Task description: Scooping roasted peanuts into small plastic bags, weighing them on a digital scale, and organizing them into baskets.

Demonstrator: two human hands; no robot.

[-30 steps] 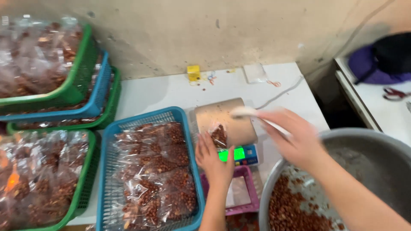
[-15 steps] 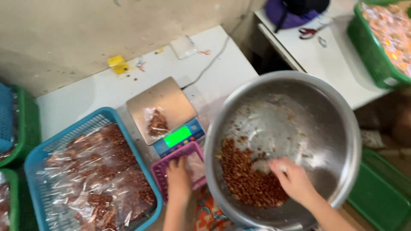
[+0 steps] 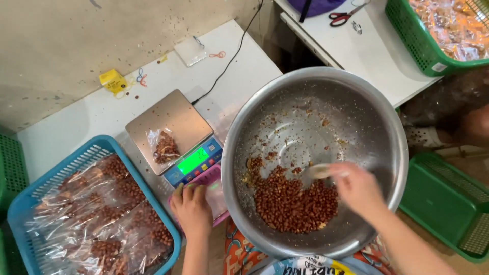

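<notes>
The right hand is closing around a small pale scoop, its bowl blurred, and is working it over the heap of brown peanuts lying in the near half of the big steel bowl. The left hand is resting flat, fingers loosely spread and holding nothing, on a pink tray wedged between the bowl's rim and the scale. A small clear bag holding a few peanuts is lying on the scale's metal plate, close to its near edge. That bag looks limp and unsupported, so a heaped scoop carried across could be spilling nuts onto the plate or the white tabletop. The bowl's rim is also crowding the scale's front corner and may be nudging the plate and skewing the reading. To the left, 1 blue basket of filled bags is sitting against the tabletop's near-left edge. Farther back, a yellow block is lying near the far edge, and red-handled scissors on a second table.
</notes>
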